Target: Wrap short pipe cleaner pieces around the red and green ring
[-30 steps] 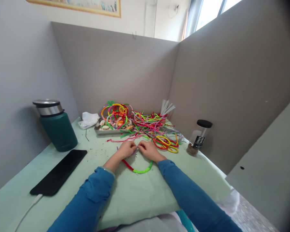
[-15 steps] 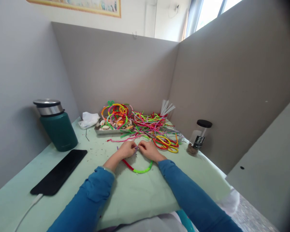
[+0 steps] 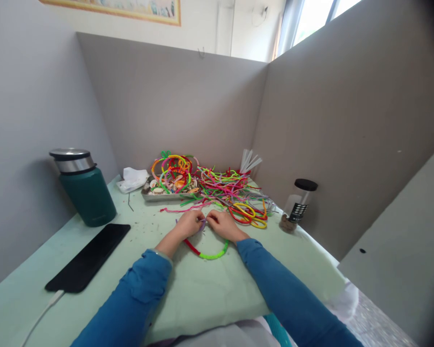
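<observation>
My left hand (image 3: 190, 223) and my right hand (image 3: 222, 224) meet fingertip to fingertip above the table. Both are closed in a pinch on a thin purple pipe cleaner (image 3: 202, 225), which shows as a small loop between them. Below the hands curves a headband (image 3: 211, 257) wrapped in red, light green and darker green; its upper ends are hidden behind my hands. Whether the purple strand is joined to the headband I cannot tell. A pile of colourful pipe cleaners (image 3: 226, 183) lies just beyond my fingers.
A metal tray (image 3: 169, 197) holds shells and several wrapped headbands. Scissors with red and yellow handles (image 3: 251, 214) lie right of my right hand. A green bottle (image 3: 87, 193), black phone (image 3: 88, 258), clear jar (image 3: 298, 205) and tissue pack (image 3: 133, 180) stand or lie around. Grey partitions enclose the table.
Both hands stay almost in place. The purple pipe cleaner between the fingertips has shifted and bent slightly, and the left fingers have moved a little.
</observation>
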Tool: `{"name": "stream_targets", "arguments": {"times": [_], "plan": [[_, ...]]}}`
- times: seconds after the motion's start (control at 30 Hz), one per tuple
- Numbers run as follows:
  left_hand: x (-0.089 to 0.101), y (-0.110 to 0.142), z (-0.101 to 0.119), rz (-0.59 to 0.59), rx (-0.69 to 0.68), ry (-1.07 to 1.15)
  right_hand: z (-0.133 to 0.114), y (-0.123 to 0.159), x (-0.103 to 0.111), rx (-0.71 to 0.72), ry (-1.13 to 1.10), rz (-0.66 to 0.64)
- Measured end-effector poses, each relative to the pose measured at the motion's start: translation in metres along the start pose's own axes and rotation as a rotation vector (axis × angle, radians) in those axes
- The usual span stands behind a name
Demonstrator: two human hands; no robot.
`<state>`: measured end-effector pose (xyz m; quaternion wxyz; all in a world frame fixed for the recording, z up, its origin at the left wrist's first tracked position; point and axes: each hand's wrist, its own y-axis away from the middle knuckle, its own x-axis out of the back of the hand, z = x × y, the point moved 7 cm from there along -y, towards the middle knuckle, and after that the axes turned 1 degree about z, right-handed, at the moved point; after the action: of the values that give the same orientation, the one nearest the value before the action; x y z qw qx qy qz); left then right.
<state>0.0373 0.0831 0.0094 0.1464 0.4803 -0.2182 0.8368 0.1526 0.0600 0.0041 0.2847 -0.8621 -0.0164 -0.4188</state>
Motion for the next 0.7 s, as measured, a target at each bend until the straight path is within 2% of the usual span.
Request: {"name": "stream_targets", "arguments": {"times": [0.4, 0.7], "plan": [[-0.0033, -0.0018, -0.0031, 0.025, -0.068, 0.003, -0.0013, -0.0007, 0.0019, 0.01, 0.024, 0.011], [-0.0012, -0.0015, 0.0014, -0.007, -0.083, 0.034, 0.0, -0.001, 0.0022, 0.005, 0.018, 0.007]]}}
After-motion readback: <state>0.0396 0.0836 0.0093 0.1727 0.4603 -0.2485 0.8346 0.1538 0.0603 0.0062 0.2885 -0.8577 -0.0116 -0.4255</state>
